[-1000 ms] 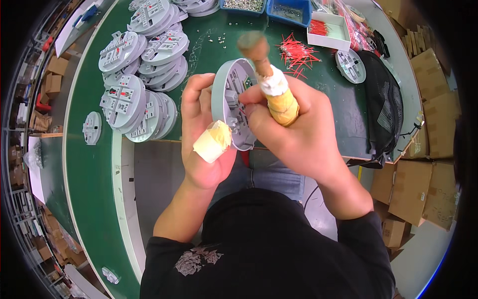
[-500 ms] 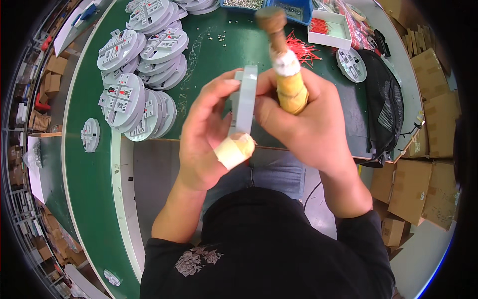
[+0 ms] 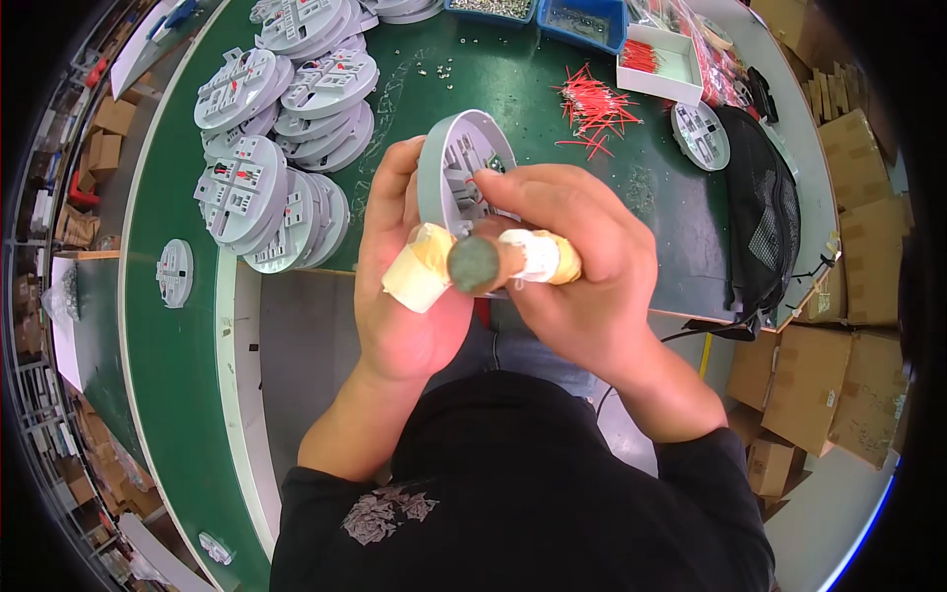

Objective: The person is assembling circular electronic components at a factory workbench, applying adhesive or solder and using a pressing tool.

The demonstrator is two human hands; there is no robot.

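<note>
Left hand [image 3: 409, 340]: grip clasping housing [image 3: 432, 183], tilted, seemingly to expose its inside. Right hand [image 3: 602, 261]: grip around taped tool [image 3: 473, 263], forefinger [image 3: 518, 192] at the housing's opening.

"What can't you see of the tool [image 3: 509, 260]?"

"Its far end. The right hand [image 3: 597, 242] closes over it, so I can't tell what it ends in."

"And the round grey housing [image 3: 462, 163]?"

"Its lower part is covered by the tool and the hands. Some fingers of the left hand [image 3: 406, 321] are lost behind its wall."

"Anything along the top?"

"The picture's edge cuts off a blue tray [image 3: 489, 16] and the farthest stack of discs [image 3: 400, 10]."

"Those specks [image 3: 437, 72] on the surface [image 3: 508, 84]?"

"Too small to identify."
</note>
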